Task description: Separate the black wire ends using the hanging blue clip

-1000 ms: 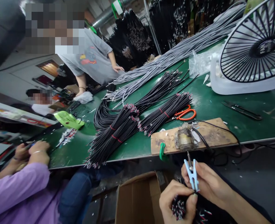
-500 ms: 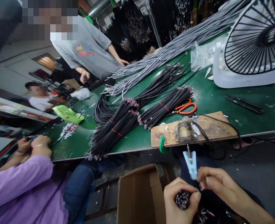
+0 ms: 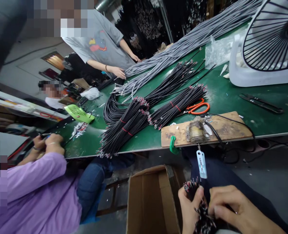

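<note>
My left hand (image 3: pixel 190 208) is closed around a bundle of thin black cables (image 3: pixel 190 188), whose red and white wire ends stick up above the fist. More wire ends (image 3: pixel 204 219) show lower down, between my hands. My right hand (image 3: pixel 228 206) is beside them with its fingers curled and pinched; what lies between the fingertips is hidden. Just above my hands, a light blue clip (image 3: pixel 201 165) like a clothes peg hangs on the shaft of a small motor (image 3: pixel 197 131). That motor is fixed to a wooden board (image 3: pixel 228 128) at the table's edge.
Tied black cable bundles (image 3: pixel 123 130), orange-handled scissors (image 3: pixel 198 106), black snips (image 3: pixel 262 103), long grey cables (image 3: pixel 178 48) and a fan (image 3: pixel 268 42) occupy the green table (image 3: pixel 222 97). A cardboard box (image 3: pixel 151 201) stands below. One co-worker (image 3: pixel 36 185) sits left; another (image 3: pixel 104 45) stands opposite.
My right hand has drawn down from the blue clip. The bundle in my left hand has tipped so its ends point upward. The clip has turned. The standing co-worker's hand has reached the cables.
</note>
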`<state>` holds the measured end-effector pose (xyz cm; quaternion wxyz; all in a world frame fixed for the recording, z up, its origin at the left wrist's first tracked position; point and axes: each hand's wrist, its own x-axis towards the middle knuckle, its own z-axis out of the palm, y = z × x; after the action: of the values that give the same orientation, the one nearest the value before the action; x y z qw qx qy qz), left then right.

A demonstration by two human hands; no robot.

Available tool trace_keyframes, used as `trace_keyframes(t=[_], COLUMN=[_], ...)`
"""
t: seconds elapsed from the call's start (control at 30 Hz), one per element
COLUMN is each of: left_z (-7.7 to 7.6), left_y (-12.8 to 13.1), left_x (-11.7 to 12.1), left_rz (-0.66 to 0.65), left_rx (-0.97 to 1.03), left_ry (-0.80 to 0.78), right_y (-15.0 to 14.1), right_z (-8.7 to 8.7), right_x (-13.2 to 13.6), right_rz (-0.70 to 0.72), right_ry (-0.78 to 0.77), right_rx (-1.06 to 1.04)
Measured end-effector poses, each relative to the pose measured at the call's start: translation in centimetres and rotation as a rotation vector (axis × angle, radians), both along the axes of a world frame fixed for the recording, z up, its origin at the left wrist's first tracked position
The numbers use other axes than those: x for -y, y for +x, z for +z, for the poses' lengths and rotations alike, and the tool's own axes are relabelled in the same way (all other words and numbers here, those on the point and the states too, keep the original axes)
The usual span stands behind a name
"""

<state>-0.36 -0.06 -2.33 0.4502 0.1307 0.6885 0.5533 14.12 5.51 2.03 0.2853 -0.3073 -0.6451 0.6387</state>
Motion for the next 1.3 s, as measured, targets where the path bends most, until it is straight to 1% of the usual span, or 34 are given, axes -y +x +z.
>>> trace_keyframes(t=[0.07,0.13,0.2,0.3,0.43,0.53,0.67,0.77,0.83,0.87,0.93,1.03,1.13,1.2,1.23,1.3], left_z=[0.9,1.8,2.6,3.2,3.2,3.0,2.6,2.6,2.7,2.8,2.8,2.7,2.9,3.2,3.4,3.8], left_y=[-0.2,-0.1,0.0,-0.1,-0.2,-0.3,-0.3,-0.2,-0.1,0.0,0.1,0.3,0.2,-0.1,-0.2,-0.6], left_x=[0.2,0.3,0.4,0.4,0.5,0.6,0.6,0.3,0.1,0.1,-0.1,-0.3,-0.5,-0.7,-0.9,-1.1], left_rz=[-0.042,-0.154,-0.218,-0.211,-0.244,-0.271,-0.284,-0.264,-0.246,-0.238,-0.218,-0.206,-0.264,-0.319,-0.336,-0.357], left_rx=[0.038,0.118,0.148,0.119,0.214,0.269,0.316,0.323,0.298,0.286,0.269,0.279,0.295,0.276,0.237,0.074], left_ry=[0.025,0.065,0.093,0.109,0.086,0.095,0.134,0.164,0.17,0.171,0.182,0.205,0.233,0.244,0.255,0.307], right_y=[-0.2,-0.4,-0.4,-0.3,0.1,-0.1,-0.7,-1.4,-1.9,-2.1,-2.6,-3.3,-3.6,-3.3,-3.0,-2.4], right_z=[-0.2,-0.3,-0.2,0.2,0.6,0.5,-0.1,-0.4,-0.4,-0.5,-0.7,-1.2,-1.6,-1.6,-1.5,-1.2], right_x=[-0.7,-1.4,-1.9,-2.3,-2.7,-2.8,-2.4,-2.1,-1.8,-1.6,-1.1,-0.1,0.5,0.4,0.2,-0.8], right_rz=[-0.133,-0.208,-0.185,-0.15,-0.097,-0.075,-0.14,-0.207,-0.259,-0.278,-0.282,-0.222,-0.154,-0.11,-0.088,-0.047], right_ry=[0.03,0.089,0.137,0.154,0.134,0.162,0.172,0.144,0.079,0.018,-0.16,-0.465,-0.667,-0.726,-0.722,-0.634], right_rx=[0.01,0.028,0.031,0.013,-0.038,-0.081,-0.119,-0.152,-0.173,-0.191,-0.257,-0.427,-0.571,-0.6,-0.583,-0.488])
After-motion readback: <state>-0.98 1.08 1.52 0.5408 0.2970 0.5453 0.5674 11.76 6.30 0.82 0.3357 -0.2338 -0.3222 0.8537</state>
